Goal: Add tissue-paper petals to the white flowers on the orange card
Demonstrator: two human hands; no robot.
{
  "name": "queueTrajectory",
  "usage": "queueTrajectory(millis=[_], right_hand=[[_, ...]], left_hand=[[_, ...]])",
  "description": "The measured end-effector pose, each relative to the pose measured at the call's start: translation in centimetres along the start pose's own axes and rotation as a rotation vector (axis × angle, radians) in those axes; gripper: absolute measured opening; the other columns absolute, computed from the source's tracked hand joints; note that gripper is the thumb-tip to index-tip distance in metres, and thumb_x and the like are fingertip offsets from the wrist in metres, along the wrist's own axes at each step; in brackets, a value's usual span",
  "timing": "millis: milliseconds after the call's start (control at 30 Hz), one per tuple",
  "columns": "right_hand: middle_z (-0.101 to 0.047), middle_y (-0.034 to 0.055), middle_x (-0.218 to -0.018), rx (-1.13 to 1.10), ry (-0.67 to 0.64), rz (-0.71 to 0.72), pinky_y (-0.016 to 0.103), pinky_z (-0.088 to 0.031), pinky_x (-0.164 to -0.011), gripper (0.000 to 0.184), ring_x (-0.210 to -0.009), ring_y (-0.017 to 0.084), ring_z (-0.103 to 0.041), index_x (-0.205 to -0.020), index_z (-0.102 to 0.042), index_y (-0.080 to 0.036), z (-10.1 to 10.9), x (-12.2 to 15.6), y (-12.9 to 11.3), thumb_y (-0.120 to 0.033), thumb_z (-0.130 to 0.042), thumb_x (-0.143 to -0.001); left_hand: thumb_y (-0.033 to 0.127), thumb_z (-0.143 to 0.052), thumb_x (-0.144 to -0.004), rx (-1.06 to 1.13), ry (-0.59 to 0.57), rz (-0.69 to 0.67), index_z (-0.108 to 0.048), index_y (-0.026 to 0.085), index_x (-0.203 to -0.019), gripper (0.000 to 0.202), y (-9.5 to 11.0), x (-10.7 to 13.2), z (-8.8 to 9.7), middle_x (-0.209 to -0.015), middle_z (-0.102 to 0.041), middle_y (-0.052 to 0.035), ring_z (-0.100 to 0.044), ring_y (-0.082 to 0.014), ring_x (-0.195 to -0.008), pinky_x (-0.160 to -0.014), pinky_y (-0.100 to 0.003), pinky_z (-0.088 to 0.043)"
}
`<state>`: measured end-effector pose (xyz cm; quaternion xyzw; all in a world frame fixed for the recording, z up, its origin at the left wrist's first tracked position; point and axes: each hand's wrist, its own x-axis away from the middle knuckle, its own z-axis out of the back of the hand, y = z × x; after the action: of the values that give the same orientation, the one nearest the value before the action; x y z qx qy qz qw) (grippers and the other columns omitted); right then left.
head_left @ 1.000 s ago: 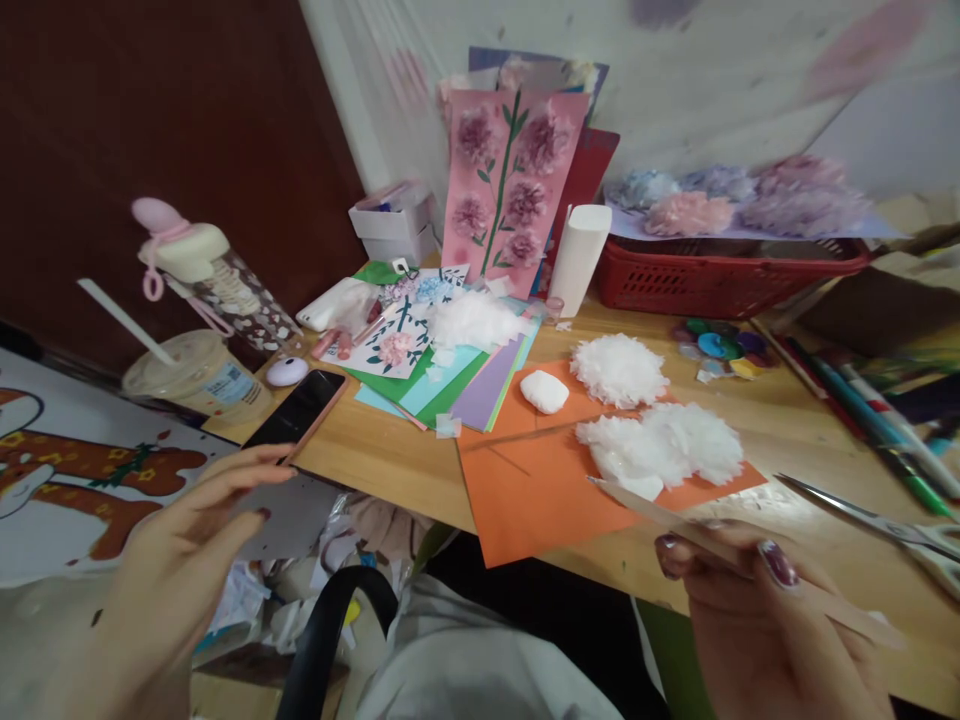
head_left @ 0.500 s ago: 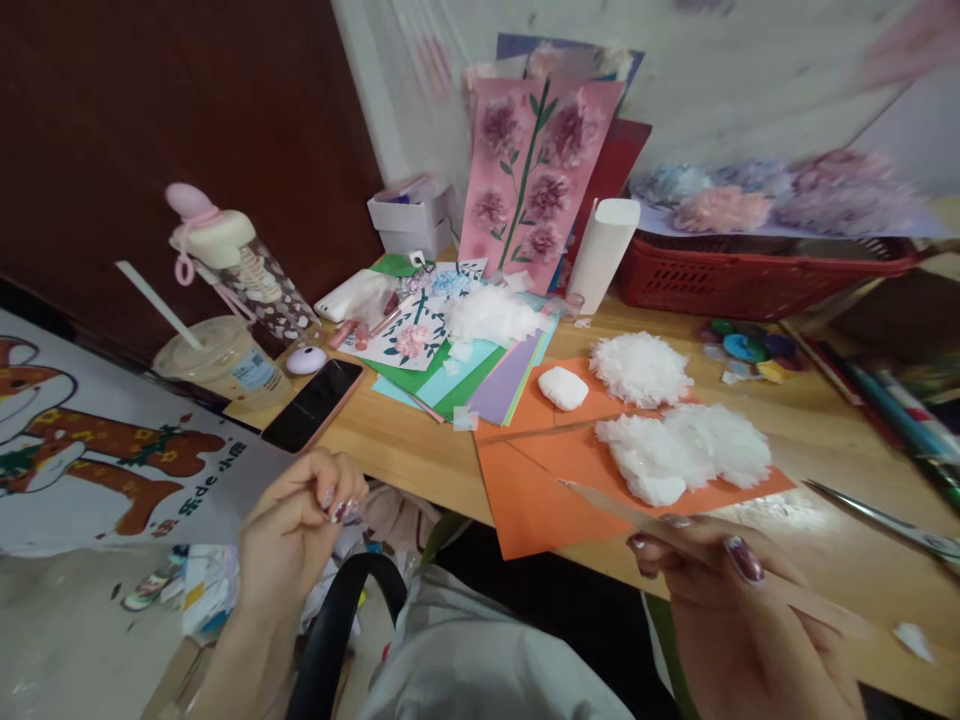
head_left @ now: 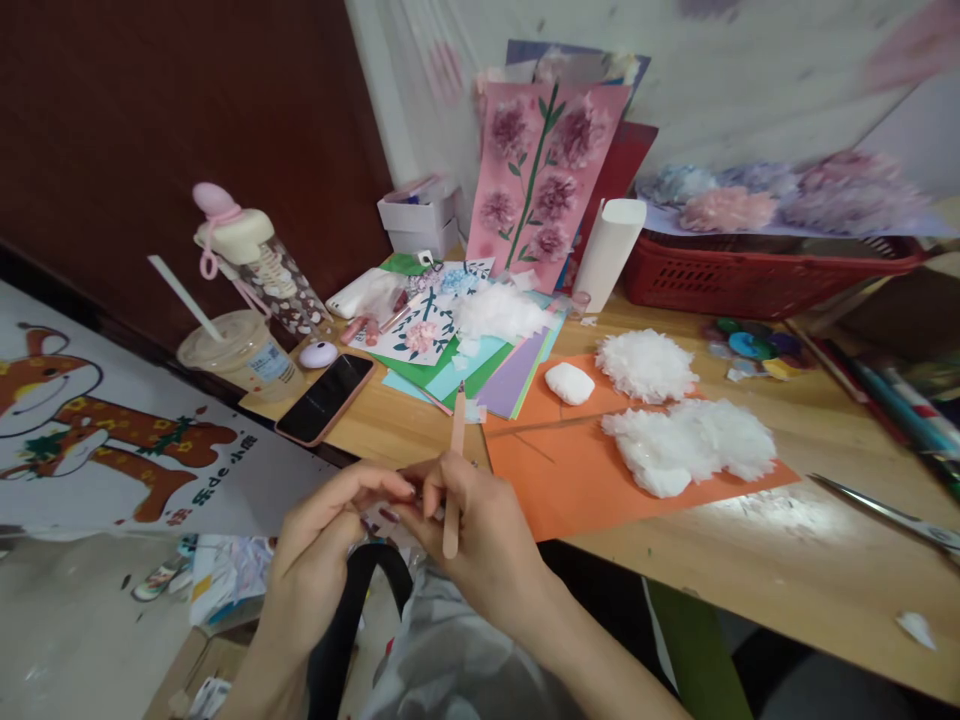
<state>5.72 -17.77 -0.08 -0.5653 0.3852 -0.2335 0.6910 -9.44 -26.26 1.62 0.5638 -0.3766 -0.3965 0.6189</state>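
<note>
My right hand [head_left: 480, 525] grips a flat wooden craft stick [head_left: 457, 440]. The stick stands nearly upright, its dark narrow tip pointing to the desk and its rounded end below my fingers. Close against it, my left hand [head_left: 322, 530] has its fingers bent together in a pinch. Whatever lies between the fingertips of the two hands is too small or hidden to make out. Both hands are in front of the desk edge, over my lap. To their right lies orange paper [head_left: 525, 490] with brown lines, white fluffy tufts [head_left: 682, 445], a round white tuft [head_left: 646, 366] and a smooth white lump [head_left: 569, 383].
Scissors [head_left: 885, 510] lie at the right. A phone [head_left: 325, 398], a lidded cup [head_left: 244, 355] with a straw and a bottle [head_left: 274, 270] stand left. Behind are coloured papers [head_left: 514, 375], a pink flower picture [head_left: 517, 170] and a red basket [head_left: 772, 275].
My right hand has swung left from beside the orange paper to my left hand, bringing the craft stick, now turned upright. My left hand has shifted slightly right and down.
</note>
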Motion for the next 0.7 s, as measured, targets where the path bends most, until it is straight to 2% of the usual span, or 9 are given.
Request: queueTrajectory(millis=[100,200,300,400,500,533,567,667,700], right_hand=[[-0.066,-0.0029,-0.066,0.01,0.035,-0.016,0.02,-0.041,-0.053,0.03,-0.054,0.011,-0.057,-0.069,-0.038,-0.025,-0.2,-0.2,0.3,-0.017,-0.062,-0.086],[-0.06,-0.0036,-0.059,0.025,0.037,-0.027,0.02,-0.039,-0.05,0.033,-0.051,0.011,-0.055,-0.064,-0.036,-0.025,0.1,-0.3,0.8,-0.017,-0.062,-0.082],[-0.058,-0.0034,-0.055,0.017,0.061,-0.04,0.02,-0.042,-0.05,0.035,-0.055,0.014,-0.063,-0.063,-0.034,-0.026,0.4,-0.2,1.3,-0.019,-0.063,-0.081],[-0.061,-0.0027,-0.056,-0.025,0.074,-0.037,0.021,-0.045,-0.053,0.037,-0.063,0.016,-0.07,-0.062,-0.034,-0.026,0.6,-0.2,1.7,-0.022,-0.064,-0.083],[-0.067,-0.0011,-0.063,-0.088,0.075,-0.057,0.023,-0.051,-0.057,0.035,-0.067,0.017,-0.072,-0.063,-0.036,-0.026,0.6,-0.3,2.0,-0.019,-0.064,-0.083],[-0.07,-0.0001,-0.068,-0.127,0.074,-0.068,0.024,-0.053,-0.06,0.034,-0.07,0.017,-0.073,-0.063,-0.038,-0.026,0.6,-0.4,2.1,-0.017,-0.064,-0.083],[-0.073,0.0011,-0.074,-0.167,0.07,-0.076,0.025,-0.055,-0.064,0.032,-0.074,0.017,-0.074,-0.064,-0.04,-0.026,0.6,-0.5,2.1,-0.015,-0.063,-0.082],[-0.077,0.0044,-0.09,-0.234,0.046,-0.067,0.031,-0.059,-0.078,0.025,-0.093,0.019,-0.076,-0.068,-0.044,-0.026,0.5,-0.7,2.2,-0.01,-0.059,-0.082],[-0.077,0.0051,-0.095,-0.241,0.034,-0.06,0.032,-0.059,-0.083,0.024,-0.099,0.02,-0.075,-0.07,-0.045,-0.026,0.6,-0.7,2.1,-0.008,-0.057,-0.081]], left_hand=[[0.014,-0.055,-0.073,-0.022,-0.012,0.008,-0.08,0.024,-0.091,0.032,-0.3,0.0,0.2,-0.096,-0.08,-0.0009,-0.074,-0.0206,-0.096,-0.088,-0.028,-0.059],[0.019,-0.057,-0.078,-0.049,0.015,0.049,-0.078,0.023,-0.092,0.025,-0.5,-0.3,1.1,-0.092,-0.082,-0.0019,-0.076,-0.0212,-0.089,-0.084,-0.031,-0.061],[0.021,-0.06,-0.081,-0.159,0.224,-0.031,-0.075,0.023,-0.094,0.02,-0.2,-0.4,2.5,-0.089,-0.081,0.0,-0.076,-0.022,-0.087,-0.088,-0.037,-0.06],[0.021,-0.058,-0.085,-0.261,0.461,-0.121,-0.071,0.029,-0.102,0.023,0.5,-0.1,4.0,-0.102,-0.077,0.0048,-0.071,-0.0231,-0.105,-0.107,-0.044,-0.05],[0.028,-0.061,-0.087,-0.365,0.605,-0.182,-0.068,0.036,-0.109,0.024,0.9,0.3,4.5,-0.12,-0.072,0.008,-0.063,-0.0249,-0.124,-0.117,-0.045,-0.04],[0.032,-0.066,-0.085,-0.392,0.588,-0.18,-0.069,0.036,-0.109,0.025,0.8,0.4,4.3,-0.121,-0.072,0.0071,-0.063,-0.0262,-0.124,-0.116,-0.046,-0.042],[0.036,-0.071,-0.081,-0.403,0.511,-0.147,-0.07,0.035,-0.108,0.027,0.7,0.4,3.8,-0.118,-0.074,0.005,-0.066,-0.0275,-0.12,-0.114,-0.047,-0.046],[0.04,-0.08,-0.071,-0.274,0.104,0.092,-0.072,0.026,-0.107,0.04,-0.1,0.0,1.4,-0.102,-0.08,-0.004,-0.075,-0.0284,-0.098,-0.094,-0.047,-0.061],[0.039,-0.08,-0.07,-0.204,0.027,0.166,-0.071,0.023,-0.111,0.045,-0.4,-0.2,0.4,-0.099,-0.08,-0.0063,-0.077,-0.0279,-0.092,-0.088,-0.045,-0.064]])
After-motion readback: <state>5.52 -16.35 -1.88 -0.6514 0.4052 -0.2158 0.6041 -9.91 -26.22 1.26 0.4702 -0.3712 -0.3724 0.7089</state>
